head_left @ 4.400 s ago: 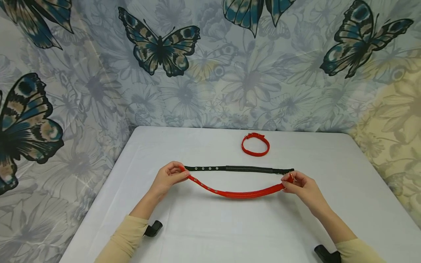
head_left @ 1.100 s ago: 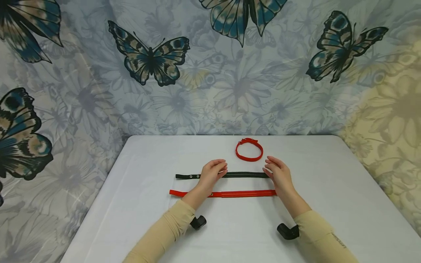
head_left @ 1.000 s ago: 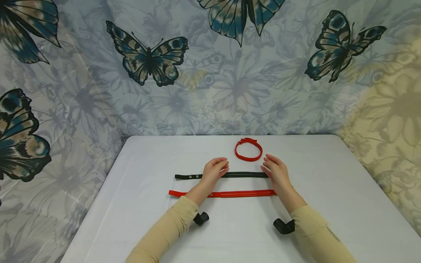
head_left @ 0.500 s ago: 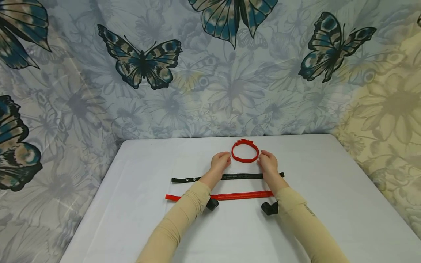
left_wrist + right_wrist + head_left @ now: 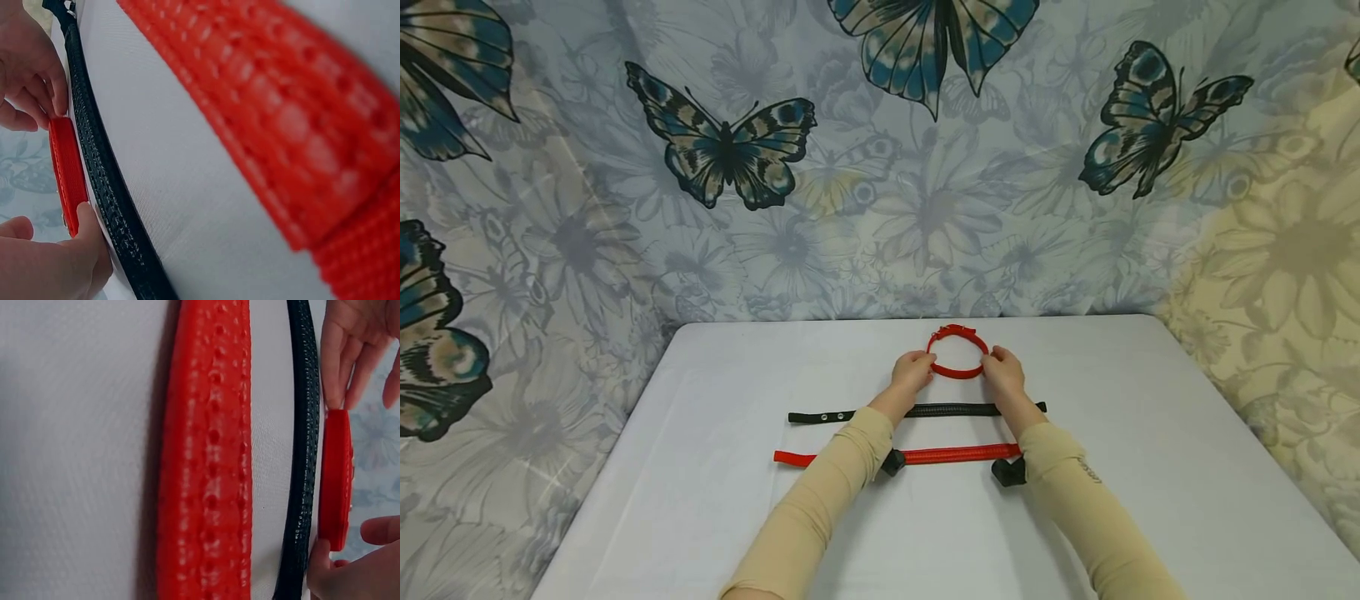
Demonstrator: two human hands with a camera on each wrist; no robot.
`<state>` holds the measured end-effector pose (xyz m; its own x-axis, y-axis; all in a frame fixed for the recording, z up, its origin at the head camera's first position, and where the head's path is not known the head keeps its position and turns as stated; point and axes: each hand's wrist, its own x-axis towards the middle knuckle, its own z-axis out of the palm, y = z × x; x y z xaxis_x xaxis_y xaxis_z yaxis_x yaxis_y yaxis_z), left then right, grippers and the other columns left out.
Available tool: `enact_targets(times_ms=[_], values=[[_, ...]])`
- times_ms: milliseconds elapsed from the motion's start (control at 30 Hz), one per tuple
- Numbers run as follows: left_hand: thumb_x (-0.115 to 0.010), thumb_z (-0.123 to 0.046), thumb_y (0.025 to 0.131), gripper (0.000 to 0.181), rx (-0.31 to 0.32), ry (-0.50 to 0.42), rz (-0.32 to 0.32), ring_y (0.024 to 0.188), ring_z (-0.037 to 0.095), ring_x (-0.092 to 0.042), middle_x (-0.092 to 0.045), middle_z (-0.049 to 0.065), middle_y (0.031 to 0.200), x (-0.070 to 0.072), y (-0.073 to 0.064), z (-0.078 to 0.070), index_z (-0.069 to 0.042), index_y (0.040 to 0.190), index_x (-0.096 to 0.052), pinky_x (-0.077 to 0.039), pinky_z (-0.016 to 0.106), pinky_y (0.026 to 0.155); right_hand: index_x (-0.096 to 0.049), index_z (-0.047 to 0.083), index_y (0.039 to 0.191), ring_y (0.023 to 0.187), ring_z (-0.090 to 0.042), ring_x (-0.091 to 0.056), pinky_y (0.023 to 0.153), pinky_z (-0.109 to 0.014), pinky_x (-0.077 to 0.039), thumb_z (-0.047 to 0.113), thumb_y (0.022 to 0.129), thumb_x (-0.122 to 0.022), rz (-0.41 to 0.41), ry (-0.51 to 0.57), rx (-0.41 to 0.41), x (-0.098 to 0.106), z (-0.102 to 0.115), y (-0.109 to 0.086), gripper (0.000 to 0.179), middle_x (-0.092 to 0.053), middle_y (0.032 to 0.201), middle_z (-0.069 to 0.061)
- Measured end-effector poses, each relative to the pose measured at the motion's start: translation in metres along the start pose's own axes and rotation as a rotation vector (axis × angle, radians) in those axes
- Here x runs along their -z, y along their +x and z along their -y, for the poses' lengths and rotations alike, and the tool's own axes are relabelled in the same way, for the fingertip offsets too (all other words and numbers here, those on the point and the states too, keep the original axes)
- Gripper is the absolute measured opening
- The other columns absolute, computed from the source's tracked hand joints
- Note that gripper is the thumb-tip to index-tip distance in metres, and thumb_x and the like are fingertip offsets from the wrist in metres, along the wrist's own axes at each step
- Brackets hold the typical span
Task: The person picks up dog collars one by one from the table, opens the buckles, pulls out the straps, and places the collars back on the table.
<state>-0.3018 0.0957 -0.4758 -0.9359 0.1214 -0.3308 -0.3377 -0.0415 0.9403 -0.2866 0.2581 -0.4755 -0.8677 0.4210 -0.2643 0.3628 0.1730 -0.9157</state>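
A small red collar, buckled into a loop, lies near the back of the table. My left hand touches its left side with the fingertips, and my right hand is at the opposite side. In the left wrist view the loop's red band runs between both hands' fingertips, with small metal parts on its far side. The right wrist view shows the same band, a digit of each hand standing off from it. Nearer me lie a black collar and a longer red collar, both straight, partly hidden by my arms.
A white-covered table carries all three collars. Behind it rises a wall with a butterfly and flower print. Black wrist cameras hang under both sleeves, above the longer red collar.
Earlier both hands held the long red collar by its ends; it now lies in front of the black one. The hands have since moved forward to the sides of the red loop.
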Motion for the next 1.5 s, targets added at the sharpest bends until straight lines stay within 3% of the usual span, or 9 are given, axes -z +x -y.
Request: enact_targets(times_ms=[200,367,567,767,933,1167,1500], values=[[-0.057,-0.02,0.098,0.044,0.002,0.029,-0.013,0.105,0.022,-0.06,-0.06,0.014,0.119,0.005,-0.001,0.001,0.004,0.135,-0.052,-0.051,0.027,0.09,-0.032,-0.003,0.149,0.142,-0.035,-0.027,0.112,-0.045,-0.031,0.012,0.099,-0.042,0.01,-0.008,-0.005,-0.009,0.0,-0.004,0.053,-0.03,0.153,-0.024],[-0.057,-0.019,0.098,0.04,0.001,0.042,-0.055,0.101,0.021,-0.061,-0.06,0.013,0.122,0.009,-0.002,0.002,0.003,0.132,-0.056,-0.051,0.027,0.088,-0.038,-0.002,0.146,0.134,-0.033,-0.037,0.107,-0.042,-0.038,0.015,0.101,-0.044,-0.014,0.032,0.0,-0.013,-0.003,-0.008,0.049,-0.036,0.149,-0.024],[-0.06,-0.017,0.097,0.039,0.015,-0.03,-0.061,0.094,0.019,-0.063,-0.062,0.012,0.113,0.017,-0.006,0.002,0.003,0.13,-0.056,-0.053,0.027,0.086,-0.044,0.0,0.144,0.113,-0.024,-0.049,0.092,-0.031,-0.046,0.013,0.1,-0.048,-0.036,0.125,0.002,-0.017,-0.002,-0.013,0.046,-0.043,0.144,-0.022],[-0.064,-0.011,0.094,0.04,0.028,-0.143,-0.057,0.079,0.012,-0.061,-0.063,0.013,0.104,0.031,-0.011,0.001,0.005,0.13,-0.055,-0.055,0.024,0.08,-0.046,0.002,0.143,0.107,-0.02,-0.052,0.096,-0.03,-0.046,0.008,0.099,-0.052,0.0,0.246,-0.041,-0.022,0.004,-0.024,0.046,-0.046,0.142,-0.019],[-0.072,-0.008,0.088,0.045,0.048,-0.22,-0.049,0.075,0.011,-0.063,-0.065,0.014,0.103,0.045,-0.017,0.0,0.004,0.128,-0.056,-0.056,0.023,0.076,-0.043,0.004,0.146,0.119,-0.023,-0.052,0.102,-0.03,-0.044,0.006,0.098,-0.054,0.061,0.339,-0.068,-0.024,0.008,-0.036,0.049,-0.043,0.145,-0.016],[-0.074,-0.006,0.086,0.048,0.055,-0.239,-0.003,0.081,0.013,-0.067,-0.067,0.014,0.107,0.066,-0.035,0.0,0.002,0.129,-0.056,-0.056,0.026,0.079,-0.036,0.006,0.15,0.131,-0.027,-0.044,0.103,-0.028,-0.042,0.006,0.098,-0.054,0.182,0.456,-0.13,-0.022,0.011,-0.058,0.055,-0.039,0.148,-0.013],[-0.072,-0.003,0.087,0.048,0.014,-0.222,0.055,0.085,0.017,-0.066,-0.063,0.013,0.106,0.097,-0.069,0.001,-0.001,0.13,-0.053,-0.056,0.03,0.082,-0.035,0.006,0.15,0.121,-0.022,-0.053,0.093,-0.021,-0.048,0.014,0.098,-0.058,0.388,0.365,-0.094,-0.015,0.008,-0.086,0.057,-0.039,0.148,-0.018]])
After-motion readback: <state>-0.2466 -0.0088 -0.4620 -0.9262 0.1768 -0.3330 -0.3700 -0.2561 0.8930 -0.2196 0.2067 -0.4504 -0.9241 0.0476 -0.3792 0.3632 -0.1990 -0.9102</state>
